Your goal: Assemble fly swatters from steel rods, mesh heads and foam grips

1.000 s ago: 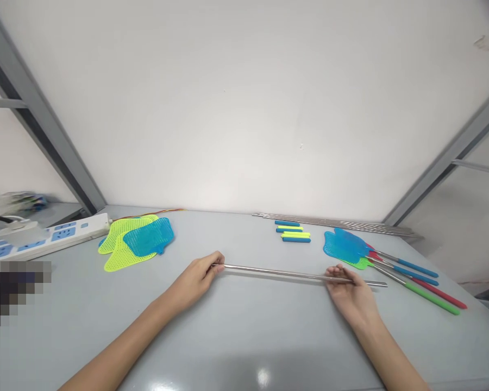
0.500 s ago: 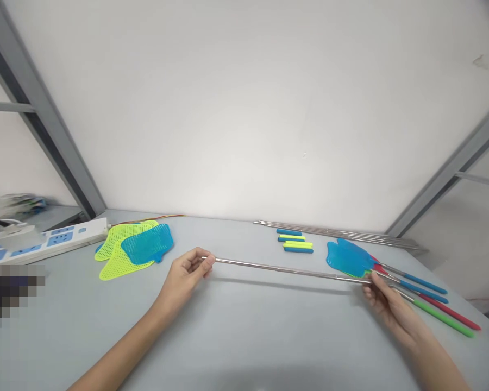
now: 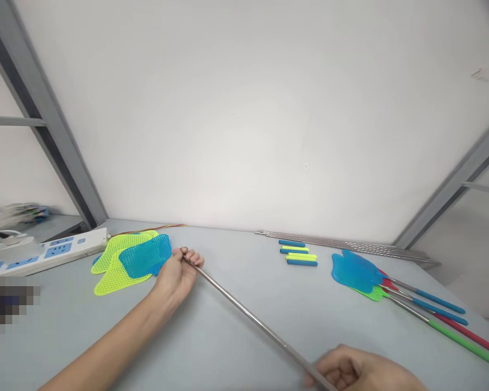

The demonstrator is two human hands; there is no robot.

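A thin metal telescopic rod (image 3: 248, 314) runs slantwise between my two hands, its near end toward the lower right. My left hand (image 3: 182, 274) is closed on the far end, fingers curled round it. Low in the view, my right hand (image 3: 346, 369) grips the rod near the bottom edge, partly cut off by the frame. Just left of my left hand lie fly swatter heads: a blue mesh head (image 3: 144, 256) on top of yellow-green mesh heads (image 3: 118, 279).
Short blue and yellow handle sleeves (image 3: 301, 256) lie mid-table. Several metal rods (image 3: 338, 244) rest along the wall. Fly swatters with blue, red and green handles (image 3: 464, 341) lie at right, a blue head (image 3: 356, 270) uppermost. A power strip (image 3: 77, 244) sits at far left.
My right hand has swung down and toward me, turning the rod from nearly level to a steep slant. My left hand has shifted slightly left. The view has tilted a little.
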